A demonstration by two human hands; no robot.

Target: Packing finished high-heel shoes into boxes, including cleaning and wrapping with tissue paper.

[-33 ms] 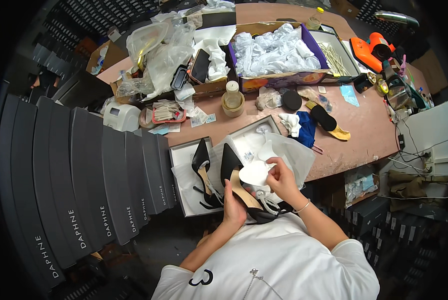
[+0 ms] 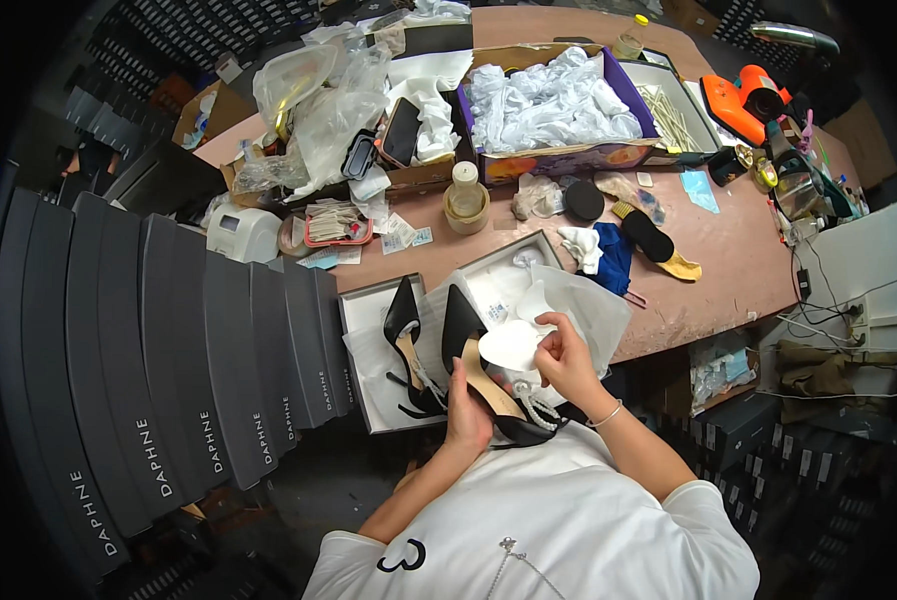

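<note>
Head view: two hands work on a black high-heeled shoe above an open shoebox.
Left hand (image 2: 465, 405) grips the shoe (image 2: 478, 365) from below, fingers wrapped; right hand (image 2: 565, 358) bends inward, fingers pinching a white insole pad (image 2: 509, 345).

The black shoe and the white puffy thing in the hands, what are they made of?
The black shoe looks like smooth leather or imitation leather: matte black outside, tan lining. The white wad looks like crumpled tissue paper, thin and creased. The left hand holds the shoe; the right hand pinches the wad.
</note>
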